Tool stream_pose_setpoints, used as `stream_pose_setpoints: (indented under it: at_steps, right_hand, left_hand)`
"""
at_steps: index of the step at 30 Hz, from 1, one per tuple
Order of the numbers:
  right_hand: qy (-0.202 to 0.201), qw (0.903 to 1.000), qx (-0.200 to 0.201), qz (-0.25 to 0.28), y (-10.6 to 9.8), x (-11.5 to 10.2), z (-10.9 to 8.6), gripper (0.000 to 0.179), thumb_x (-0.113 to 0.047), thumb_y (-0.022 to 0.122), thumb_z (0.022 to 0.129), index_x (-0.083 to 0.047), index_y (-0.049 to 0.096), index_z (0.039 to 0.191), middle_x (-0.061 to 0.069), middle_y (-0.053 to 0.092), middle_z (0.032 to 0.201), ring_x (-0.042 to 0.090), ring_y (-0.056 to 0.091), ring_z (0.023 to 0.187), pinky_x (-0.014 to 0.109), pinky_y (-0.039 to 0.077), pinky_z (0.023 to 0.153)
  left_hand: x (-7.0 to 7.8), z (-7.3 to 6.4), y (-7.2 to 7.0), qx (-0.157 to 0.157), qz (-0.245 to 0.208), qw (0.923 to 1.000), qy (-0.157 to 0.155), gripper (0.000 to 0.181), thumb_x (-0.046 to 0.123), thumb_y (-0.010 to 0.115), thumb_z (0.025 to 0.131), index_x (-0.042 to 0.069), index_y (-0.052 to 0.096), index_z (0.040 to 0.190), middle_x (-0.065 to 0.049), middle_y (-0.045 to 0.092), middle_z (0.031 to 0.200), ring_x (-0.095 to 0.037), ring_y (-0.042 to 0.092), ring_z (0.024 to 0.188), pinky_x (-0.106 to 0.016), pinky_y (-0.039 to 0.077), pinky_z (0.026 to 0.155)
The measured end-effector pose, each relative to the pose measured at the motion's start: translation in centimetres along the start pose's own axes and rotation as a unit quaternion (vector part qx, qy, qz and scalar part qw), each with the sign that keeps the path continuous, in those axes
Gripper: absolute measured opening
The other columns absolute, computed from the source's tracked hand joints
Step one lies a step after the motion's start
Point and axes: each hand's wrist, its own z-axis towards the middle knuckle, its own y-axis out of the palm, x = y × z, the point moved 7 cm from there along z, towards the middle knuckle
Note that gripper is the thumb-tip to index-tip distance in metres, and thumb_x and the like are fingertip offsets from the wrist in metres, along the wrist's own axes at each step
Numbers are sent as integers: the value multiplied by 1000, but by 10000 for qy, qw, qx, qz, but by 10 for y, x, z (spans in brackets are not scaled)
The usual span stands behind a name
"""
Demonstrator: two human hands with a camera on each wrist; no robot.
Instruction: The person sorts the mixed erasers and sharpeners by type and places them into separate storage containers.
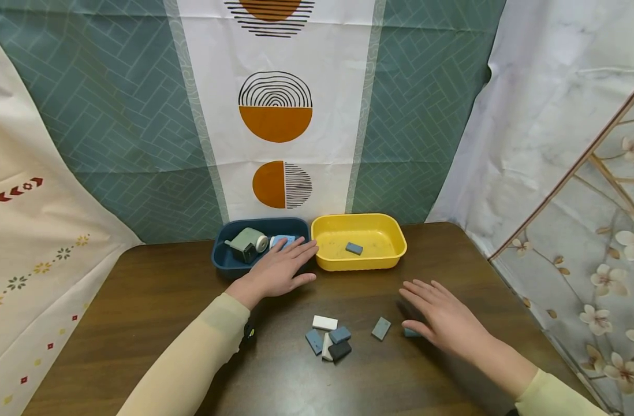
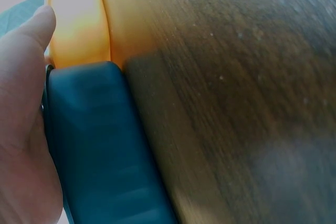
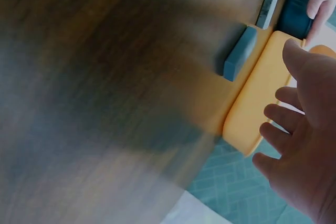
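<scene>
My left hand (image 1: 275, 271) hovers over the front right of the dark blue bin (image 1: 228, 267), fingers straight and holding nothing. In the left wrist view its thumb side shows beside the bin. Inside the bin lie a green-grey object with a white round end (image 1: 246, 241) and a light blue item (image 1: 282, 239), partly hidden by the fingers. My right hand (image 1: 447, 320) is spread above the table, empty, over a blue block (image 1: 411, 333) that it partly covers. A blue-grey block (image 1: 381, 328) lies just left of that.
A yellow bin (image 1: 358, 263) stands right of the blue one, with one small blue-grey block (image 1: 354, 248) in it. Mid-table is a loose cluster of several small blocks, among them a white block (image 1: 324, 323) and a black block (image 1: 340, 351). Fabric curtains border the brown table (image 1: 140, 300).
</scene>
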Motion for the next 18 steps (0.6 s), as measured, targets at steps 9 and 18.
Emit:
stream_pose_setpoints:
  at_steps: [9, 18]
  right_hand:
    - [87, 9994, -180, 284, 5, 0, -12, 67, -42, 84, 99, -3, 67, 151, 16, 63, 156, 41, 58, 145, 67, 42, 119]
    - [174, 9985, -340, 382, 7, 2, -17, 67, -43, 83, 100, -4, 67, 151, 15, 62, 157, 39, 56, 147, 66, 41, 120]
  left_hand:
    - [1, -1, 0, -94, 18, 10000, -23, 79, 66, 46, 113, 22, 28, 177, 9, 20, 183, -21, 16, 169, -52, 5, 137]
    - [0, 0, 0, -143, 18, 9999, -50, 80, 66, 46, 113, 24, 26, 178, 9, 19, 183, -20, 16, 169, -52, 5, 137]
